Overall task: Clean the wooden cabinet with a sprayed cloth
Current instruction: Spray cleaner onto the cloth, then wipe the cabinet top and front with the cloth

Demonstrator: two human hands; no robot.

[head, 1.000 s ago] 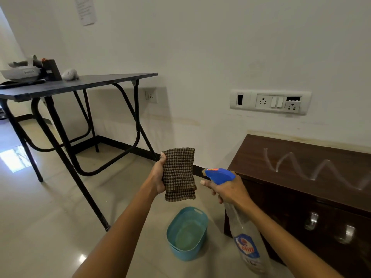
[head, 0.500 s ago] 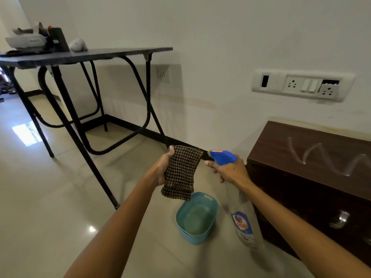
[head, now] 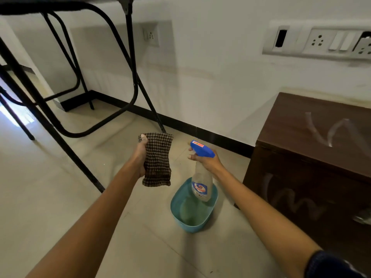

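Wooden cabinet (head: 313,157) stands low at my right against the white wall, dark brown, its near corner turned toward me. To my left a black metal table frame (head: 131,57) spreads its legs across the tiled floor, well clear of the cabinet. On the wall above the cabinet I see a long white switch panel (head: 317,42). A teal basin (head: 193,225) sits on the floor just off the cabinet's left front corner, between my arms. From my view, the spray bottle (head: 201,183) hangs over it, clear-bodied with a blue trigger head, nozzle toward the cloth (head: 158,159). My right hand (head: 208,162) is wrapped round the bottle's neck, fingers at the trigger. My left hand (head: 141,157) grips the folded brown checked cloth upright, thumb at its top edge. Pale zigzag streaks (head: 329,131) mark the cabinet's top, and a fainter scribble (head: 291,199) its front; a metal handle (head: 361,218) shows, blurred, at the frame's edge.
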